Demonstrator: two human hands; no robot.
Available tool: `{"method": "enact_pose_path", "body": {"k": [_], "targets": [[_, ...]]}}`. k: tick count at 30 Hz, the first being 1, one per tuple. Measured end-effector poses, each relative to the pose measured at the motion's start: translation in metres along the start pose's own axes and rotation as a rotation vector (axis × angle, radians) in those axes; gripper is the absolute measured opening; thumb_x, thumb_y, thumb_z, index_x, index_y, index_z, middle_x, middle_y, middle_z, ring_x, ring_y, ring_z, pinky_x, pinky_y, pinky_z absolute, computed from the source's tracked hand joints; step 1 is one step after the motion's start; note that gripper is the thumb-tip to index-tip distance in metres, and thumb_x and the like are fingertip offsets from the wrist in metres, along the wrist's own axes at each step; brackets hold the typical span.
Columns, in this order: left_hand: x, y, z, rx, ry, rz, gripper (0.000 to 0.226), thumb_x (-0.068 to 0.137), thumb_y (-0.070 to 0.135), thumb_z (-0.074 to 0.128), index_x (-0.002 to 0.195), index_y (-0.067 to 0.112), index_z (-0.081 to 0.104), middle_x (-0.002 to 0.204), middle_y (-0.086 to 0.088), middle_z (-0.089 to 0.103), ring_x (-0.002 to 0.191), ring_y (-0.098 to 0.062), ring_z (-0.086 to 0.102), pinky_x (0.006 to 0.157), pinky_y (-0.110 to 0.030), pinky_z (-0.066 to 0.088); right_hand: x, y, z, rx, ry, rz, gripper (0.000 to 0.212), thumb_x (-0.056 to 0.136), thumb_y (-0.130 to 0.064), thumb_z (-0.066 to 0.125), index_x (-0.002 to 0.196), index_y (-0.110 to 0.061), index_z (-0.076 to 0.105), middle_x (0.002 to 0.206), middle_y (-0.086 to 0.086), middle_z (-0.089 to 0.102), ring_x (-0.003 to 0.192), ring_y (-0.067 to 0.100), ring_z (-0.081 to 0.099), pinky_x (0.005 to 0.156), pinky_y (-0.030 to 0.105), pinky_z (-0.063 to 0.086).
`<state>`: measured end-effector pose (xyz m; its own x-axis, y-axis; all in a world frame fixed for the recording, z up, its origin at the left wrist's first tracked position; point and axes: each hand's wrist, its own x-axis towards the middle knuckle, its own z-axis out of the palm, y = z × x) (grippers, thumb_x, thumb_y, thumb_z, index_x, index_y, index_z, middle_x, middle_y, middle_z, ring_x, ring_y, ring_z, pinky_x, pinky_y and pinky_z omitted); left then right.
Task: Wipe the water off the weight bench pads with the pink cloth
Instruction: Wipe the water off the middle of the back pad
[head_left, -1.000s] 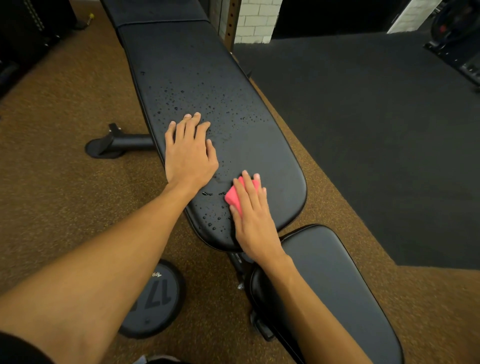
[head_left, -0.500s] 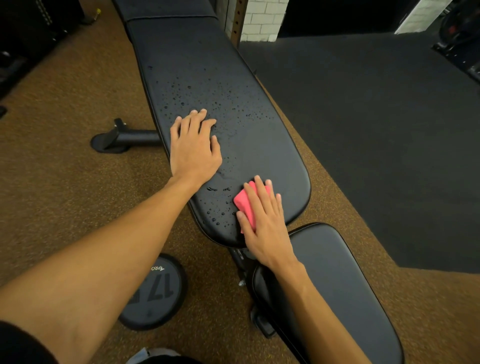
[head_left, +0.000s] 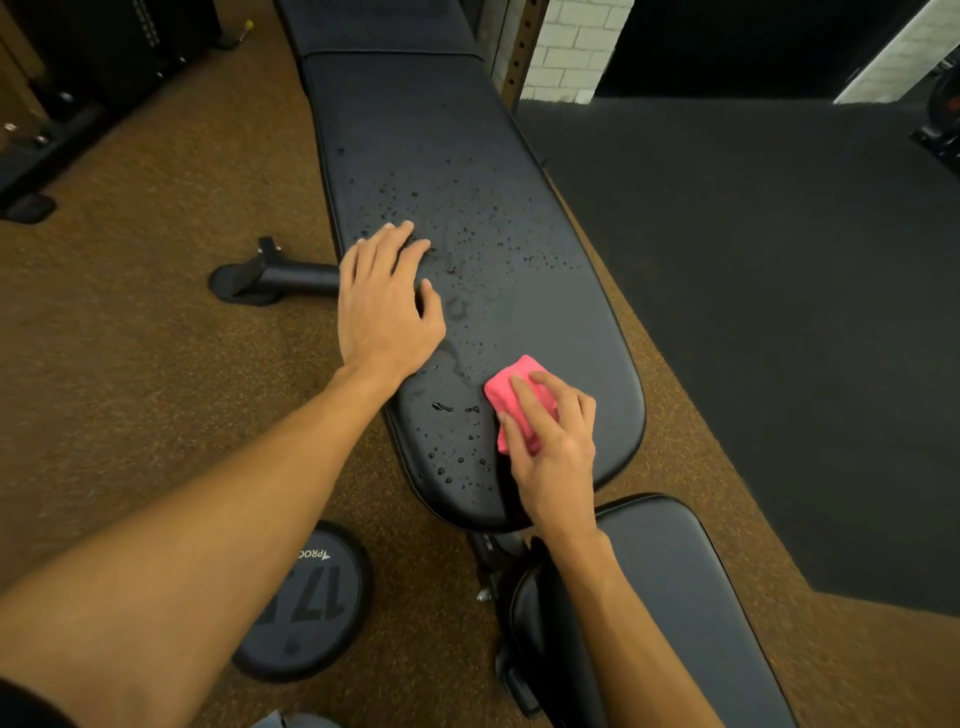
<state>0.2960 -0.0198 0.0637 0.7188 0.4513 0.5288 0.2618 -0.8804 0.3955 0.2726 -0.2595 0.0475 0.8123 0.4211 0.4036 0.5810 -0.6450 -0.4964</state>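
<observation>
1. The right hand (head_left: 553, 447) presses the folded pink cloth (head_left: 514, 397) flat on the near end of the long back pad (head_left: 545, 322), fingers (head_left: 540, 405) curled together over it and pinning it to the vinyl.
2. The left hand (head_left: 387, 306) rests palm-down on the pad's left edge, fingers loosely spread, holding nothing; it looks like a brace.
3. Water droplets (head_left: 457, 457) bead just left of the cloth, and more are scattered farther up, beyond the left hand.
4. To wipe well, I would keep the cloth flat under even pressure and sweep left across the near beads in overlapping passes.
5. The left hand probably needs lifting so the wet patch beneath it gets wiped.
6. The seat pad (head_left: 675, 587) shows no drops.
</observation>
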Motion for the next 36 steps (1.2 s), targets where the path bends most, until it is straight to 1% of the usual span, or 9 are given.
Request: {"method": "enact_pose_path", "body": {"k": [4, 8, 11, 18, 21, 24, 26, 31, 36], "targets": [[0.000, -0.005, 0.003, -0.038, 0.029, -0.005, 0.044, 0.097, 0.025, 0.054, 0.139, 0.016, 0.064, 0.156, 0.000, 0.053, 0.149, -0.018, 0.042, 0.126, -0.041, 0.025, 0.052, -0.009, 0.018, 0.060, 0.026, 0.022, 0.034, 0.101, -0.021, 0.073, 0.135, -0.014, 0.072, 0.140, 0.008, 0.058, 0.123, 0.027, 0.044, 0.107, 0.005, 0.027], [0.001, -0.006, 0.004, -0.056, 0.047, -0.006, 0.043, 0.097, 0.023, 0.055, 0.138, 0.016, 0.066, 0.155, 0.001, 0.054, 0.148, -0.017, 0.043, 0.126, -0.041, 0.026, 0.066, -0.016, 0.033, 0.082, 0.001, -0.020, 0.035, 0.102, -0.026, 0.072, 0.135, -0.014, 0.070, 0.136, 0.004, 0.054, 0.118, 0.025, 0.040, 0.104, 0.027, 0.045], [0.001, -0.007, 0.005, -0.066, 0.049, -0.007, 0.042, 0.097, 0.022, 0.056, 0.138, 0.016, 0.066, 0.155, 0.001, 0.054, 0.149, -0.017, 0.043, 0.126, -0.041, 0.026, 0.053, -0.005, 0.026, 0.038, -0.048, -0.137, 0.035, 0.102, -0.027, 0.073, 0.133, -0.012, 0.071, 0.132, 0.005, 0.056, 0.118, 0.024, 0.044, 0.110, 0.021, 0.035], [0.000, -0.006, 0.005, -0.073, 0.048, -0.018, 0.042, 0.097, 0.022, 0.056, 0.137, 0.017, 0.067, 0.155, 0.002, 0.054, 0.148, -0.017, 0.043, 0.125, -0.041, 0.027, 0.078, -0.001, 0.039, 0.118, 0.002, -0.040, 0.032, 0.107, -0.019, 0.064, 0.135, -0.004, 0.064, 0.144, 0.010, 0.052, 0.140, 0.026, 0.047, 0.119, 0.043, 0.040], [0.000, -0.007, 0.005, -0.076, 0.048, -0.016, 0.042, 0.097, 0.021, 0.055, 0.137, 0.016, 0.067, 0.155, 0.002, 0.055, 0.149, -0.017, 0.043, 0.125, -0.040, 0.027, 0.080, -0.017, 0.048, 0.168, 0.007, -0.054, 0.030, 0.107, -0.016, 0.065, 0.133, -0.002, 0.065, 0.145, 0.011, 0.054, 0.146, 0.026, 0.045, 0.122, 0.044, 0.038], [-0.001, -0.006, 0.006, -0.092, 0.057, -0.021, 0.041, 0.097, 0.018, 0.055, 0.136, 0.016, 0.068, 0.154, 0.002, 0.056, 0.148, -0.017, 0.044, 0.125, -0.040, 0.027, 0.062, -0.011, 0.038, 0.118, -0.039, -0.177, 0.028, 0.105, -0.017, 0.069, 0.127, -0.001, 0.067, 0.138, 0.012, 0.057, 0.134, 0.029, 0.051, 0.116, 0.037, 0.042], [0.000, -0.007, 0.006, -0.104, 0.064, -0.025, 0.041, 0.096, 0.016, 0.056, 0.135, 0.016, 0.069, 0.153, 0.002, 0.057, 0.148, -0.017, 0.045, 0.125, -0.040, 0.027, 0.061, 0.001, 0.029, 0.072, -0.017, -0.167, 0.026, 0.103, -0.021, 0.071, 0.122, -0.003, 0.069, 0.132, 0.010, 0.058, 0.125, 0.025, 0.052, 0.110, 0.031, 0.043], [-0.001, -0.007, 0.006, -0.116, 0.061, -0.031, 0.041, 0.096, 0.015, 0.056, 0.134, 0.016, 0.069, 0.153, 0.003, 0.057, 0.148, -0.016, 0.044, 0.125, -0.040, 0.028, 0.097, -0.008, 0.044, 0.061, 0.137, 0.009, 0.020, 0.102, -0.023, 0.072, 0.115, -0.007, 0.072, 0.122, 0.008, 0.058, 0.112, 0.023, 0.049, 0.097, 0.042, 0.048], [-0.001, -0.008, 0.007, -0.148, 0.071, -0.033, 0.041, 0.094, 0.011, 0.058, 0.132, 0.016, 0.071, 0.151, 0.004, 0.059, 0.146, -0.016, 0.046, 0.124, -0.040, 0.029, 0.082, -0.020, 0.044, 0.102, 0.040, -0.171, 0.027, 0.102, -0.025, 0.074, 0.123, -0.009, 0.075, 0.120, 0.005, 0.062, 0.106, 0.025, 0.052, 0.096, 0.039, 0.049]]}}
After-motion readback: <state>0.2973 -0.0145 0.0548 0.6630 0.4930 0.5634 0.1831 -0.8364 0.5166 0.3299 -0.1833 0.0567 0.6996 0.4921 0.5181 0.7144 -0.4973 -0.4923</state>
